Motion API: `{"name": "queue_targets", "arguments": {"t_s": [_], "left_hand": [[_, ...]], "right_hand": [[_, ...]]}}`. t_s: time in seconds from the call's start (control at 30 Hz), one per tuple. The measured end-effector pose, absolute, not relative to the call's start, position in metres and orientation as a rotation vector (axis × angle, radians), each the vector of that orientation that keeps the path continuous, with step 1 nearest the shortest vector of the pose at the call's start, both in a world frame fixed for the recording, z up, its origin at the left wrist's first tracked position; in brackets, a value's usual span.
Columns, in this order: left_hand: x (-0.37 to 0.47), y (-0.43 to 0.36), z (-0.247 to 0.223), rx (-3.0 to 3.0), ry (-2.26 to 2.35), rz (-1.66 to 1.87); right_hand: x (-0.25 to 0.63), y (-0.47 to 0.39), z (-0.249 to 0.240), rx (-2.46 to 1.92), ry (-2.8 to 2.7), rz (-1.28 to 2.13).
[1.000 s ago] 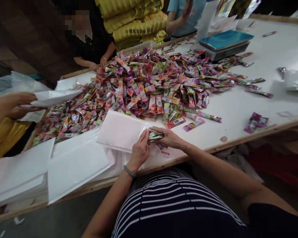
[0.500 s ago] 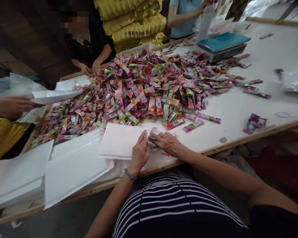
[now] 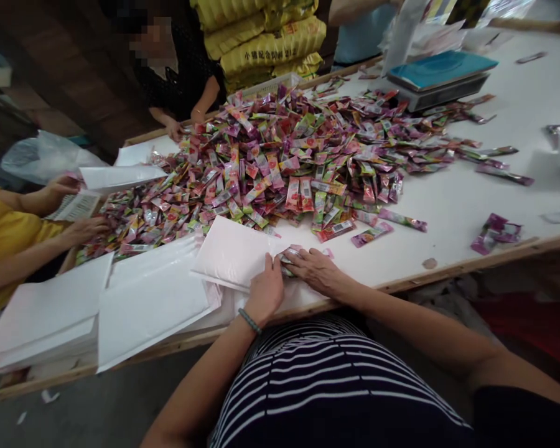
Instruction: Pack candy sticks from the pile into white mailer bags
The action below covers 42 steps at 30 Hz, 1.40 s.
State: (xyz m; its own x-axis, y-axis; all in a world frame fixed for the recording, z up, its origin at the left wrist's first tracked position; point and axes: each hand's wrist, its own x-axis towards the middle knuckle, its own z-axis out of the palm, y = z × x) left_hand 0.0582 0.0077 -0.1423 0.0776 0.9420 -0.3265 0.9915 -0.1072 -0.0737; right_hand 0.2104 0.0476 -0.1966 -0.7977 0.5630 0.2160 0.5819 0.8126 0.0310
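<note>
A white mailer bag (image 3: 233, 252) lies at the table's front edge, its right end turned toward my right hand. My left hand (image 3: 267, 289) is closed on the edge of that end. Under the fingers of my right hand (image 3: 320, 272) are a few small sachets (image 3: 291, 251), pressed together at the bag's end; whether they are inside it I cannot tell. Just beyond my hands rises a large heap of pink, green and purple sachets (image 3: 280, 155). Left of my left hand lies a stack of white mailer bags (image 3: 152, 305).
A blue-topped scale (image 3: 443, 70) stands at the back right. Loose purple sachets (image 3: 496, 234) lie near the right front edge. A co-worker in a yellow sleeve (image 3: 23, 236) reaches in at left; others stand behind the heap. Yellow sacks (image 3: 270, 46) are piled beyond the table.
The mailer bag has tilted, its far edge up. My right hand stays on the sachets. The yellow-sleeved co-worker now has a hand at the heap. The whole view has shifted slightly.
</note>
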Motion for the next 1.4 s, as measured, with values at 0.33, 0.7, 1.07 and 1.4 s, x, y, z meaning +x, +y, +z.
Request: {"name": "queue_targets", "arguments": {"t_s": [0.33,0.7,1.07,1.4], "left_hand": [[0.055,0.015,-0.135,2.044,1.855,-0.095],[0.056,0.011,-0.157,1.954,1.651,0.258],[0.045,0.031,-0.153,1.362,1.39,0.889],[0.063,0.034,-0.059,1.249,1.163,0.944]], "right_hand": [[0.204,0.053,-0.188,-0.946,-2.744,-0.035],[0.206,0.054,-0.205,-0.889,-2.741,0.212],[0.246,0.073,-0.146,-1.009,-2.501,0.362],[0.248,0.094,-0.017,-0.777,-2.613,0.332]]}}
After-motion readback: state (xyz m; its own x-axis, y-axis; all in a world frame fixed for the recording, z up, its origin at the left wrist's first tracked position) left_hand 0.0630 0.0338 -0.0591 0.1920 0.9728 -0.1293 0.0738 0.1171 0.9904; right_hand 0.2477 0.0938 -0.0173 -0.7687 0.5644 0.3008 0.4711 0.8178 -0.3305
